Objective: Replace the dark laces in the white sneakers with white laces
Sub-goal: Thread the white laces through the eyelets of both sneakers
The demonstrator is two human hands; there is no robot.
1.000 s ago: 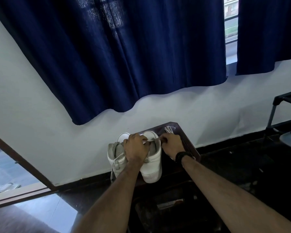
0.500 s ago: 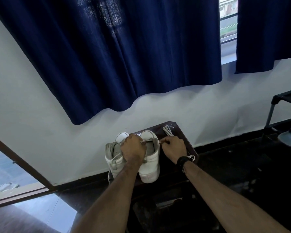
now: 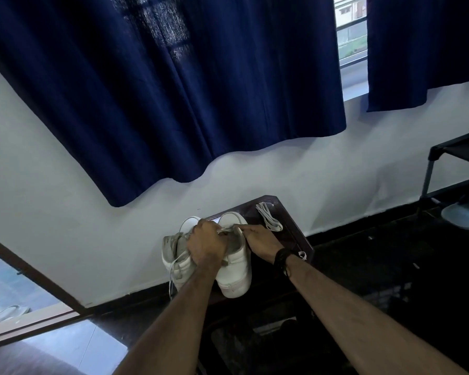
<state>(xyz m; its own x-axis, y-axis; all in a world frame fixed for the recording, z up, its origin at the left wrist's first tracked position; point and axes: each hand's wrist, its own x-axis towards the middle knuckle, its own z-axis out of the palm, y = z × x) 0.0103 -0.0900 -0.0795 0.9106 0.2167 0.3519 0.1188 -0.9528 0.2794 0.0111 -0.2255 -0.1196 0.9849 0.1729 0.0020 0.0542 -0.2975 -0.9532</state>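
Two white sneakers side by side on a dark stool point(image 3: 295, 226) by the wall. Left hand point(image 3: 206, 243) curled over the right sneaker point(image 3: 234, 269), gripping its white lace point(image 3: 225, 230). Right hand point(image 3: 260, 240) pinches the same lace just beside it, forefinger extended. Left sneaker point(image 3: 175, 255) lies left of the grip, lace dangling. Spare lace bundle point(image 3: 268, 220) beyond the right hand.

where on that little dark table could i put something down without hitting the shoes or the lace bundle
Bare dark top shows on the small table between the right hand and the folded white lace, toward the right edge. The left half is crowded by both sneakers and the left hand.
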